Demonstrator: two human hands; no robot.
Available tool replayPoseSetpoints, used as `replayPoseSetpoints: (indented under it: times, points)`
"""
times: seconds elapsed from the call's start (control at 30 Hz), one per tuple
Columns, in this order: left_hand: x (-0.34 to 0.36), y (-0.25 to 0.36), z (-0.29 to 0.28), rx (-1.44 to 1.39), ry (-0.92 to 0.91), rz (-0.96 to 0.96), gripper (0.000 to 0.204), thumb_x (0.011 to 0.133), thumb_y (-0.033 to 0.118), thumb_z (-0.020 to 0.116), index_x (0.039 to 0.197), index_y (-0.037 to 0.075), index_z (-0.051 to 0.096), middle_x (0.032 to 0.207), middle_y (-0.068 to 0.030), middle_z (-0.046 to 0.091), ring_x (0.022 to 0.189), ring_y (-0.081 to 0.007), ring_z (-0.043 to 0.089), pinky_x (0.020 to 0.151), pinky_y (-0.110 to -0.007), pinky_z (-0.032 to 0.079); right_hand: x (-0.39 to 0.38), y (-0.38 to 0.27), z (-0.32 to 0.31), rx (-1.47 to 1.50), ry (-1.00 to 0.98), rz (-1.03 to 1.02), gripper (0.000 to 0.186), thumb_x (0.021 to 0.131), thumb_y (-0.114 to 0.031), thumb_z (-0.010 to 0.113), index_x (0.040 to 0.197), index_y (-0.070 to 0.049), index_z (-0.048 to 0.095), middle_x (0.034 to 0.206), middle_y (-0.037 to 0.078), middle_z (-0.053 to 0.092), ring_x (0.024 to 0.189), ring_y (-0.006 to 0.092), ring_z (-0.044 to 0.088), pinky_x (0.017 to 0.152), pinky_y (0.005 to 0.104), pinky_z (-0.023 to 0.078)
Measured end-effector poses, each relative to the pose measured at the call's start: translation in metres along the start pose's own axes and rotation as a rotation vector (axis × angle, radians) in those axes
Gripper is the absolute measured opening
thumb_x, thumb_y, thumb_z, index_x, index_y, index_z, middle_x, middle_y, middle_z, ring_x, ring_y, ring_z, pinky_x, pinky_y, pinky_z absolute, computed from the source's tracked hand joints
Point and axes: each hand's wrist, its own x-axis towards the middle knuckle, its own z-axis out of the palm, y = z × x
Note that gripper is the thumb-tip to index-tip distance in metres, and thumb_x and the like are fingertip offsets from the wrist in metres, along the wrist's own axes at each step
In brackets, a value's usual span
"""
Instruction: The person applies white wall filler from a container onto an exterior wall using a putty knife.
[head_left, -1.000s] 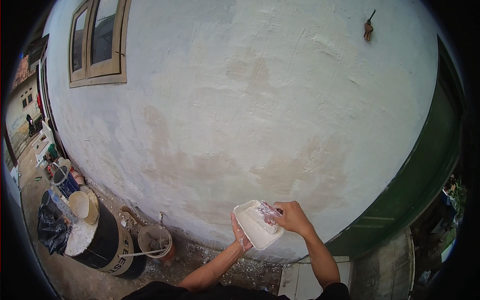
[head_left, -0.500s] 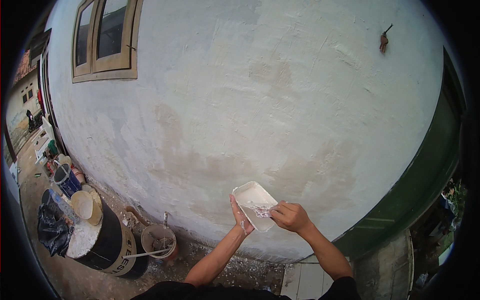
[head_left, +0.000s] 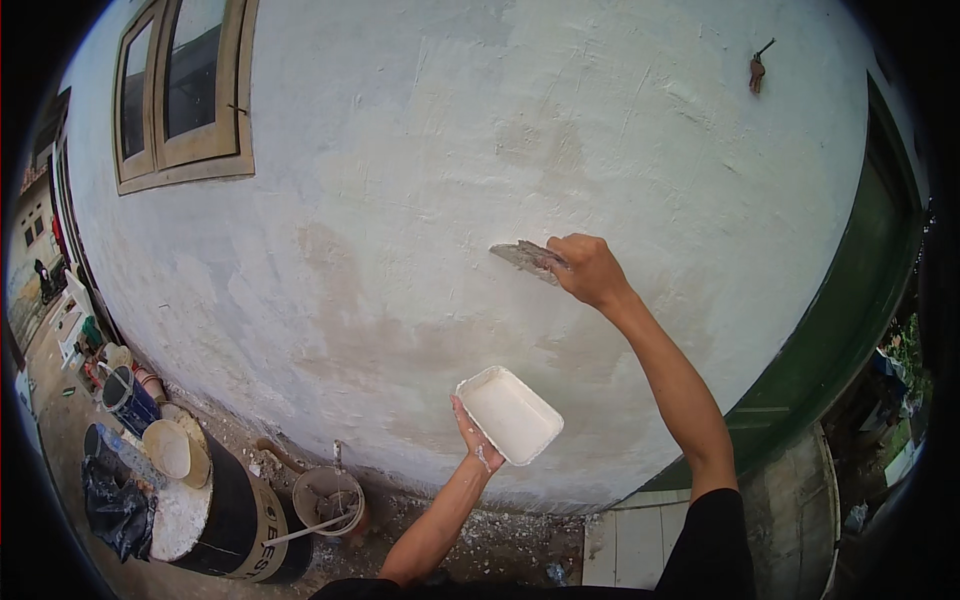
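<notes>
My right hand (head_left: 590, 270) grips a putty knife (head_left: 528, 257), a flat grey blade smeared with white paste, and holds it up against the pale wall (head_left: 420, 200). Lower down, my left hand (head_left: 476, 436) supports a white rectangular tub (head_left: 512, 415) from its left side and underneath. The tub tilts toward me, and whitish paste coats its inside. White smears show on my left palm and wrist. Beige and brownish patches mark the wall around and below the blade.
At lower left stands a black drum (head_left: 235, 500) with a cream bowl (head_left: 175, 452) and a black plastic bag (head_left: 112, 500) on top. Beside it is a bucket (head_left: 328, 495) with a stick. A wooden window (head_left: 185, 90) is upper left, a green door (head_left: 815, 350) right.
My right hand has lifted the putty knife out of the tub and up to the wall. The left hand keeps the tub at nearly the same height. The view has shifted slightly.
</notes>
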Motion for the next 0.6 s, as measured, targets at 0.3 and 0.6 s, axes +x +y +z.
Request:
replayPoseSetpoints:
  times: [0.3,0.6]
  points:
    - [-0.025,0.017,-0.043,-0.065,0.101,0.022,0.089,0.083,0.082,0.032,0.140,0.016,0.044,0.137,-0.0103,0.052,0.120,-0.0338,0.055,0.097,-0.055,0.048,0.090,-0.003,-0.059,-0.117,-0.021,0.108,0.020,0.078,-0.012,0.073,0.094,-0.002,0.069,0.071,0.018,0.066,0.063,0.0295,0.064,0.061,0.0387,0.050]
    - [-0.053,0.026,-0.062,-0.132,0.053,0.035,0.086,0.085,0.080,0.030,0.139,0.015,0.045,0.137,-0.0101,0.052,0.119,-0.0339,0.055,0.098,-0.055,0.048,0.022,-0.020,-0.027,0.130,-0.361,0.133,0.015,0.080,-0.014,0.073,0.089,-0.004,0.067,0.068,0.016,0.064,0.064,0.0295,0.061,0.061,0.0404,0.047]
